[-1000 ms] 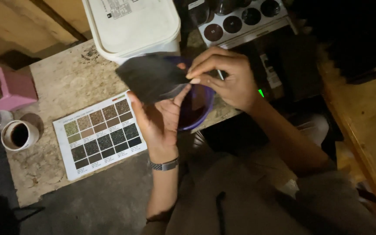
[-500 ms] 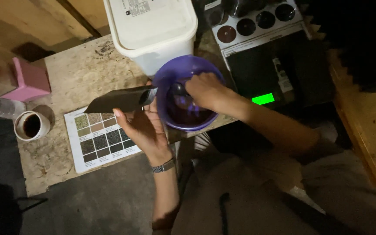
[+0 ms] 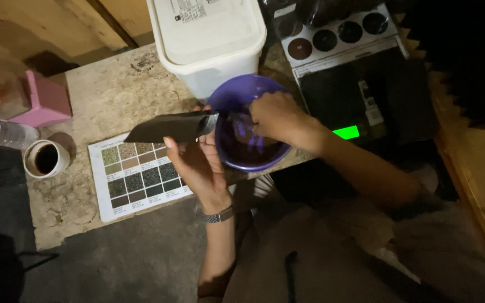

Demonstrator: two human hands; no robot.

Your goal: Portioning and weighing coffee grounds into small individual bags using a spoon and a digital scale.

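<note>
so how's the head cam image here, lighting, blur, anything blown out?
Head view: light falls on the table and white tub, lid near washed out; right side and bottom left drop into near-black. Green light is blown out. Right hand in the purple bowl is slightly smeared; left hand with the dark pouch is sharper. Colour chart swatches readable, print not.

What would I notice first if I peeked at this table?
The purple bowl in the middle, with the right hand reaching into it while the left hand holds a dark pouch at its rim. Then the big white tub right behind the bowl, and the colour chart lying left of the hands.
</note>
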